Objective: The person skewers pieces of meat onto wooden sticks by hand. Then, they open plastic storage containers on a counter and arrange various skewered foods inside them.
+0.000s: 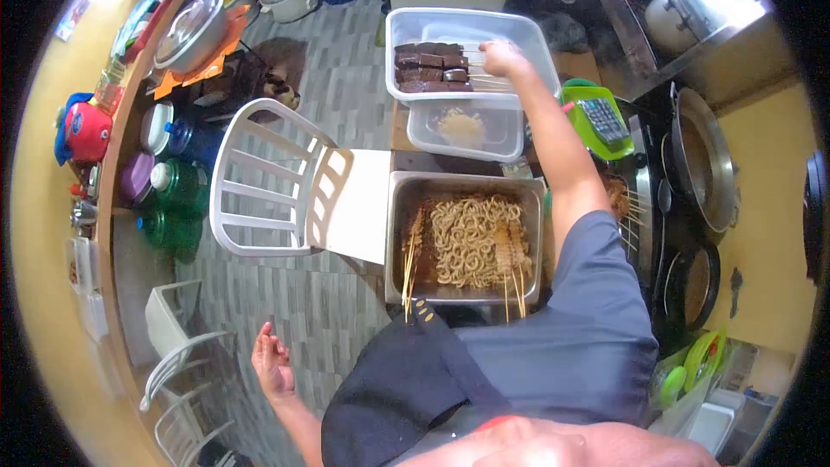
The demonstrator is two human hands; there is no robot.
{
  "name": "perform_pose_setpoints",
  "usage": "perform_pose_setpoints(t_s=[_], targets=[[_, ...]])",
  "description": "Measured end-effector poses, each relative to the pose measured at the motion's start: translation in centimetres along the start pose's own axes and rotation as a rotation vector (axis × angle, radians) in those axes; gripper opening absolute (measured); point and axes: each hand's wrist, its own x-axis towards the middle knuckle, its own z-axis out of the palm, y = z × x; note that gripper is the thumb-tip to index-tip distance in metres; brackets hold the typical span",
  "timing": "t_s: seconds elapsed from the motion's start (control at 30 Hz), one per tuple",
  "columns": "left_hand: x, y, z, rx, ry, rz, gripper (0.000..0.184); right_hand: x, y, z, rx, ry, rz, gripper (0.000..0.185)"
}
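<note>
My right hand (504, 60) reaches far forward into a clear plastic tub (538, 39). Its fingers are closed at the bare stick end of a skewer. Skewers of dark brown blocks (430, 67) lie there in rows, their sticks pointing right. My left hand (273, 363) hangs out to the left above the floor, fingers loosely curled and apart, with nothing in it. Closer to my body, a metal tray (467, 294) holds a heap of pale, curled pieces (471, 238). Loaded skewers (413, 246) rest along the tray's left side, and more skewers (510, 251) lie on its right.
A smaller clear container (467, 149) with pale crumbs sits between tub and tray. White plastic chair (268, 177) stands left. At right are a green basket (609, 143), skewers on a grill, a wok (705, 160) and a pan (692, 285).
</note>
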Motion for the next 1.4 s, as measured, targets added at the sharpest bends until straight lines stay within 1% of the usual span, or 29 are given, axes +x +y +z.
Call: perform_pose_setpoints(t_s=[0.1,0.2,0.3,0.4,0.5,0.6,0.7,0.8,0.83,0.93,1.03,1.13,1.23,1.33,1.4], targets=[[-0.1,0.2,0.7,0.036,0.047,-0.002,0.031,2.6,0.5,0.7,-0.064,-0.221,-0.082,0.042],[-0.1,0.0,1.2,0.047,0.084,-0.023,0.031,2.8,-0.2,1.1,-0.132,-0.217,0.026,0.052],[0.1,0.2,2.2,0.064,0.097,-0.023,0.032,3.7,0.3,2.4,-0.055,-0.243,-0.077,0.051],[0.2,0.2,2.4,0.082,0.084,-0.019,0.032,4.2,0.6,2.5,-0.024,-0.277,-0.033,0.050],[0.3,0.0,2.5,0.075,0.091,-0.027,0.031,3.6,0.1,2.4,-0.093,-0.084,-0.035,0.040],[0.4,-0.2,2.7,0.085,0.089,-0.038,0.031,3.5,0.0,4.5,-0.199,0.181,-0.110,0.038],[0.5,-0.2,2.7,0.088,0.093,-0.036,0.030,5.6,0.7,5.5,-0.074,-0.122,-0.080,0.036],[0.4,-0.2,3.0,0.082,0.110,-0.032,0.029,4.7,0.0,3.6,-0.041,-0.130,-0.036,0.033],[0.3,-0.2,3.0,0.080,0.114,-0.028,0.028,4.7,0.1,3.5,-0.047,-0.100,-0.067,0.030],[0.4,-0.6,2.1,0.055,0.086,-0.023,0.028,4.6,0.7,2.9,0.012,-0.168,-0.025,0.031],[0.6,-0.6,1.9,0.065,0.087,-0.027,0.027,4.5,0.4,2.9,-0.075,-0.175,-0.007,0.031],[0.5,-0.5,2.1,0.047,0.099,-0.025,0.026,3.2,-0.1,1.2,-0.109,-0.233,-0.065,0.031],[0.9,-0.5,1.6,0.069,0.085,-0.028,0.031,1.8,-1.0,-0.6,-0.121,-0.159,-0.078,0.030],[1.2,-0.5,1.5,0.050,0.066,-0.020,0.030,1.3,-0.2,0.0,-0.076,-0.073,-0.133,0.029],[1.2,-0.5,1.7,0.050,0.047,-0.013,0.030,0.6,0.1,-0.1,-0.042,-0.064,-0.078,0.029]])
